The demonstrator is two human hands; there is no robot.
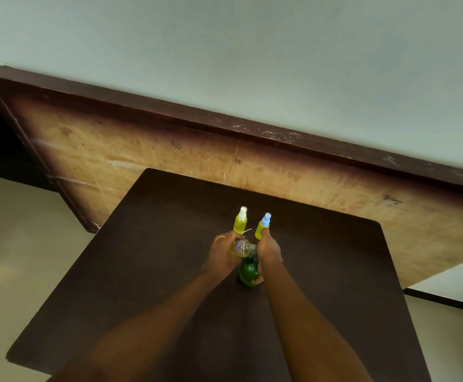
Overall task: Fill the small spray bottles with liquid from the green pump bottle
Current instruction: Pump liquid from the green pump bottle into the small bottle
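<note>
The green pump bottle (pixel 248 272) stands on the dark table (pixel 169 271). My right hand (pixel 269 250) grips its top, fingers curled over the pump head, which is hidden. My left hand (pixel 222 253) holds a small clear spray bottle (pixel 241 248) tilted on its side, its open mouth against the pump's top; a little yellow liquid lies in it. Behind my hands stand two small bottles full of yellow liquid: one with a white spray cap (pixel 241 221) and one with a blue spray cap (pixel 263 226). A thin white tube (pixel 247 231) lies by the white-capped bottle.
A large wooden board (pixel 169 150) with a dark frame leans against the pale wall just behind the table. Light floor (pixel 18 244) shows to the left, and a white surface (pixel 459 282) to the right.
</note>
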